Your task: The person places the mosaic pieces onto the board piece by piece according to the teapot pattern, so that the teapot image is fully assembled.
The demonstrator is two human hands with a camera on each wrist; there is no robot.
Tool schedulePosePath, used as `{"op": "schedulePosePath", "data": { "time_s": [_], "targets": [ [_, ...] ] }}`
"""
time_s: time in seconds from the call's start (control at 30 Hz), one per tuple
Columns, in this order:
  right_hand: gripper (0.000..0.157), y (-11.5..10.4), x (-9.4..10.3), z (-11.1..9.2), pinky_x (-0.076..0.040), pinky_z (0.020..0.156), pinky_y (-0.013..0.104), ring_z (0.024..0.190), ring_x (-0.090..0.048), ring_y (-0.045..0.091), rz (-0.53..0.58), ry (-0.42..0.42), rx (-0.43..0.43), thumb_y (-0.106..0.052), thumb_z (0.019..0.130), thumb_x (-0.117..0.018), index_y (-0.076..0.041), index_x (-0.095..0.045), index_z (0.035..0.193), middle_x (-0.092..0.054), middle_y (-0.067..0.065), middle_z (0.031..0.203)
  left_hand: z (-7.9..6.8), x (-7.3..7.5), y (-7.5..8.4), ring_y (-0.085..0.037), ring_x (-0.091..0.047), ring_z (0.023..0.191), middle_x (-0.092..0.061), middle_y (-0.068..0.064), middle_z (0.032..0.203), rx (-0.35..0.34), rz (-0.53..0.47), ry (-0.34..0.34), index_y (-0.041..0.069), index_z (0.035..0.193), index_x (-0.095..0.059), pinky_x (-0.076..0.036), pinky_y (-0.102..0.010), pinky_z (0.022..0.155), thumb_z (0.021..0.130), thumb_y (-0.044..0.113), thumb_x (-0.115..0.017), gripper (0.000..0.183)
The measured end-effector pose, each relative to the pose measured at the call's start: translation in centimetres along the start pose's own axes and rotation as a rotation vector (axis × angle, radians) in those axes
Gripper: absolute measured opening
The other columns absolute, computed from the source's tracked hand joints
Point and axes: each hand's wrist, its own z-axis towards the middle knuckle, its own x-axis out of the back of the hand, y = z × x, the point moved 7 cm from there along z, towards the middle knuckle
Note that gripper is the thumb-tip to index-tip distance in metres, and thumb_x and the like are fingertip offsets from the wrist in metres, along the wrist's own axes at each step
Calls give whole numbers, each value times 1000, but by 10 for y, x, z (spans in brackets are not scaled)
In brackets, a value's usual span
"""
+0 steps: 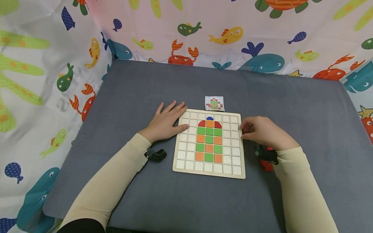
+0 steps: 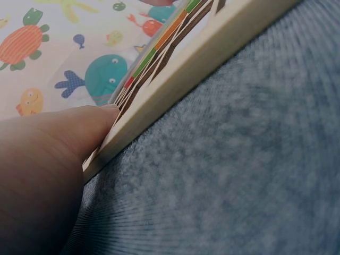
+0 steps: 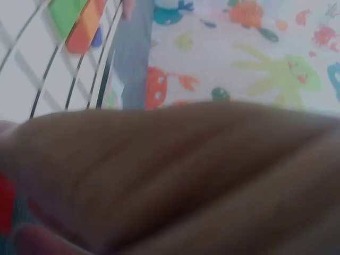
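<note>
A light wooden grid board point(image 1: 209, 173) lies on the grey table. Its middle columns hold green square tiles point(image 1: 209, 131), orange square tiles point(image 1: 209, 148), two red rounded tiles point(image 1: 202, 123) and a blue half-round tile point(image 1: 209, 118) at the top. My left hand point(image 1: 166, 122) rests with straight, spread fingers at the board's upper left edge; its thumb lies over the rim, also seen in the left wrist view. At the right edge, my right hand point(image 1: 263, 131) has curled fingers, thumb and fingertips right at the rim. I cannot tell what it holds, if anything.
A small picture card point(image 1: 214, 104) with a coloured grid pattern lies behind the board. Something red point(image 1: 266, 165) lies on the table point(image 1: 157, 200), partly hidden under the right wrist. Cloth printed with sea animals point(image 1: 163, 35) hangs behind and to the left.
</note>
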Motion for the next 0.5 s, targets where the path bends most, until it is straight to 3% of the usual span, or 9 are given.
{"op": "schedulePosePath", "data": {
  "time_s": [0.23,0.5],
  "targets": [
    [22,21,1,1,-49,71,35,81,-61,20,18,-34,-32,-11,89,-83,-2,-71,105,-70,4,87,1,0,1,-18,-2,164,-14,8,176,1,5,0,28,170,-23,13,-55,128,102,71,-46,83],
    [18,20,-2,3,-46,67,35,76,-56,20,-7,-34,-16,-10,92,-81,-5,-72,107,-65,3,82,1,-1,0,-18,-2,164,-14,8,176,5,1,0,28,170,-23,13,-55,128,103,71,-45,82]
  ]
}}
